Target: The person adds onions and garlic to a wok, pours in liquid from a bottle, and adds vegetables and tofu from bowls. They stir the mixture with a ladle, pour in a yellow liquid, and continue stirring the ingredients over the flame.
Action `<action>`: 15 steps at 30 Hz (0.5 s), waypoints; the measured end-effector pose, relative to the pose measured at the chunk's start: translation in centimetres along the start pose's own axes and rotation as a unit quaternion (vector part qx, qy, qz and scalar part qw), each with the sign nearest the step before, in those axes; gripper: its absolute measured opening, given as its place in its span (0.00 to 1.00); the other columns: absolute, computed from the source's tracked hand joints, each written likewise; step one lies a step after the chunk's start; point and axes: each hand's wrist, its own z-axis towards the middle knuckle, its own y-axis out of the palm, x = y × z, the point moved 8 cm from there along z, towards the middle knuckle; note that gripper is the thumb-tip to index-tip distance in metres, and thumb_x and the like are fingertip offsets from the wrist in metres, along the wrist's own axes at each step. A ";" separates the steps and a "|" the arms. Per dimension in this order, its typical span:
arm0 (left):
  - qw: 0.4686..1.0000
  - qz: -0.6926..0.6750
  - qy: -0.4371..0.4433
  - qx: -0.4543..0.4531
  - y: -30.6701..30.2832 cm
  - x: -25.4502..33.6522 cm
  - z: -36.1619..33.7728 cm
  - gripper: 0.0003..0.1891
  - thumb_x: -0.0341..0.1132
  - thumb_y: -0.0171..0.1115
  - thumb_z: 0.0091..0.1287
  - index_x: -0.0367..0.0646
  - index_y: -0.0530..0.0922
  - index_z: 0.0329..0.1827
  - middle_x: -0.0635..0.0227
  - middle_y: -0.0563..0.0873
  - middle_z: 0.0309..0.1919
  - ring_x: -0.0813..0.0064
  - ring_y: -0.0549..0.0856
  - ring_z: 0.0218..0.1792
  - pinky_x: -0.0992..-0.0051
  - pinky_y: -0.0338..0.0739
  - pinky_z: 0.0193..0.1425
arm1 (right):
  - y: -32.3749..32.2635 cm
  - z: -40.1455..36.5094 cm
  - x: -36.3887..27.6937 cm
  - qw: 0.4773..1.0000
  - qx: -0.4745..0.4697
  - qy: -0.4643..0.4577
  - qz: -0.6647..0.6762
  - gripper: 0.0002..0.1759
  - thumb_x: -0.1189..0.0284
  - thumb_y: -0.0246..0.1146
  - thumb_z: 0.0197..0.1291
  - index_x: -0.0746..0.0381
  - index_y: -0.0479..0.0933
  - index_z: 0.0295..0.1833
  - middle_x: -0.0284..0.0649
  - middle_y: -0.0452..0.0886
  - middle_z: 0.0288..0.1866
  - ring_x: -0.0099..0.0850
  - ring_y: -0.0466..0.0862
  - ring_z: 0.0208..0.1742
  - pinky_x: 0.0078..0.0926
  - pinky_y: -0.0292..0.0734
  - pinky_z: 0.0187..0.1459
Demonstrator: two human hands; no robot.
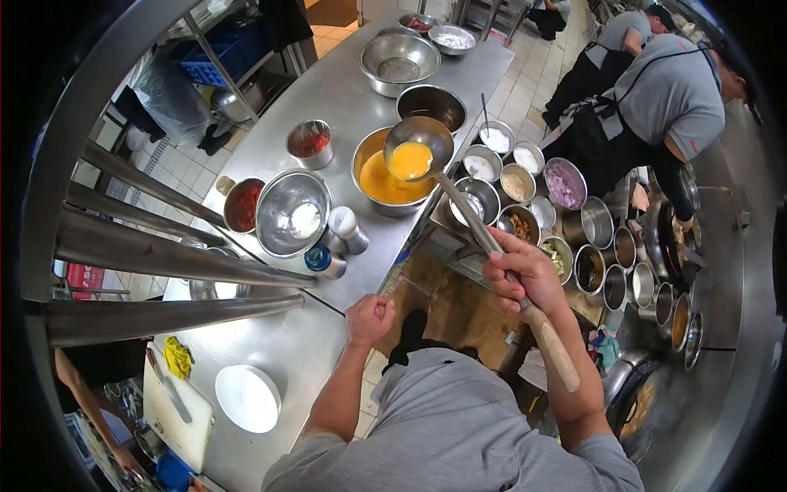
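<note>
My right hand point(525, 271) is closed around the long handle of a ladle point(438, 135). Its bowl holds some yellow-orange liquid point(410, 161), which looks like beaten egg, and hangs over a metal pot point(358, 156) containing more of the same. My left hand point(370, 318) is closed at the edge of the steel table, with its fingers curled in; nothing shows in it. Ahead of that hand stand two shaker bottles point(349, 230) beside a shiny metal bowl point(270, 217).
On the steel table point(320, 98) are more metal bowls, a white bowl point(247, 398) and a cutting board point(176, 435) with a knife point(170, 385). To the right, several ingredient pots crowd a stand before the woks point(668, 238). Two co-workers point(668, 90) bend there. Metal bars cross at left.
</note>
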 end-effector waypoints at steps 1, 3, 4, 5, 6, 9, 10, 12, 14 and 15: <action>1.000 0.002 0.003 0.001 0.0 0.1 0.0 0.10 0.36 0.73 0.61 0.45 0.79 0.27 0.67 0.79 0.20 0.66 0.78 0.18 0.67 0.73 0.24 | 0.1 -0.1 0.2 1.000 -0.012 0.005 0.025 0.33 0.77 0.58 0.70 0.61 0.61 0.79 0.35 0.71 0.30 0.17 0.66 0.16 0.21 0.64 0.15; 1.000 0.001 0.003 0.001 -0.1 0.2 0.1 0.10 0.36 0.72 0.61 0.45 0.79 0.27 0.67 0.79 0.21 0.66 0.78 0.19 0.67 0.73 0.24 | 0.3 -0.3 0.4 0.996 -0.037 0.015 0.074 0.30 0.77 0.57 0.71 0.60 0.63 0.78 0.35 0.71 0.30 0.15 0.65 0.15 0.19 0.62 0.14; 1.000 0.000 0.003 0.000 -0.1 0.3 0.1 0.10 0.36 0.72 0.61 0.46 0.79 0.27 0.67 0.80 0.21 0.66 0.78 0.19 0.67 0.73 0.24 | 0.3 -0.4 0.6 0.995 -0.038 0.022 0.086 0.30 0.77 0.57 0.71 0.60 0.63 0.77 0.35 0.71 0.30 0.15 0.64 0.15 0.18 0.62 0.13; 1.000 -0.005 0.001 0.007 -0.2 0.3 0.0 0.10 0.36 0.72 0.61 0.46 0.79 0.27 0.67 0.80 0.21 0.65 0.78 0.19 0.67 0.74 0.24 | 0.3 -0.5 0.8 0.994 -0.039 0.028 0.098 0.29 0.76 0.57 0.71 0.60 0.64 0.77 0.34 0.71 0.30 0.14 0.64 0.15 0.18 0.62 0.13; 1.000 -0.010 0.000 0.013 -0.2 0.1 -0.1 0.10 0.36 0.72 0.61 0.46 0.80 0.27 0.67 0.80 0.21 0.65 0.79 0.19 0.67 0.74 0.24 | 0.4 -0.6 1.0 0.993 -0.040 0.032 0.111 0.29 0.76 0.57 0.71 0.59 0.65 0.76 0.34 0.71 0.30 0.14 0.63 0.14 0.17 0.61 0.13; 1.000 -0.004 0.005 0.012 0.1 -0.1 -0.1 0.09 0.34 0.72 0.62 0.45 0.80 0.27 0.66 0.81 0.22 0.65 0.79 0.20 0.68 0.75 0.26 | 0.8 -1.2 2.3 0.987 -0.030 0.053 0.151 0.29 0.78 0.56 0.72 0.57 0.64 0.77 0.35 0.70 0.31 0.14 0.63 0.13 0.15 0.58 0.12; 1.000 0.000 0.011 0.005 0.3 -0.1 -0.2 0.09 0.34 0.72 0.62 0.45 0.80 0.28 0.66 0.82 0.22 0.66 0.79 0.20 0.68 0.75 0.26 | 0.6 -1.5 2.7 0.987 -0.023 0.055 0.149 0.30 0.78 0.55 0.72 0.57 0.63 0.78 0.35 0.70 0.31 0.14 0.63 0.14 0.16 0.59 0.12; 1.000 -0.006 0.003 -0.001 0.5 -0.2 -0.2 0.08 0.33 0.72 0.62 0.45 0.80 0.28 0.67 0.80 0.21 0.67 0.79 0.20 0.69 0.74 0.26 | 0.1 -1.5 3.9 0.988 -0.012 0.059 0.145 0.31 0.79 0.55 0.72 0.56 0.62 0.79 0.35 0.70 0.31 0.14 0.64 0.14 0.17 0.60 0.12; 1.000 -0.002 -0.006 -0.009 0.6 -0.3 -0.3 0.08 0.32 0.71 0.62 0.44 0.80 0.28 0.67 0.79 0.20 0.69 0.78 0.20 0.70 0.73 0.27 | -0.3 -1.7 4.6 0.985 -0.017 0.054 0.161 0.32 0.79 0.54 0.72 0.56 0.61 0.80 0.35 0.70 0.31 0.14 0.64 0.14 0.18 0.62 0.12; 1.000 0.004 -0.011 -0.015 0.6 -0.4 -0.3 0.08 0.32 0.71 0.63 0.44 0.80 0.28 0.68 0.79 0.20 0.70 0.77 0.20 0.71 0.72 0.26 | -0.5 -2.0 4.9 0.984 -0.023 0.052 0.170 0.32 0.79 0.54 0.72 0.56 0.61 0.80 0.35 0.71 0.31 0.15 0.65 0.14 0.18 0.63 0.12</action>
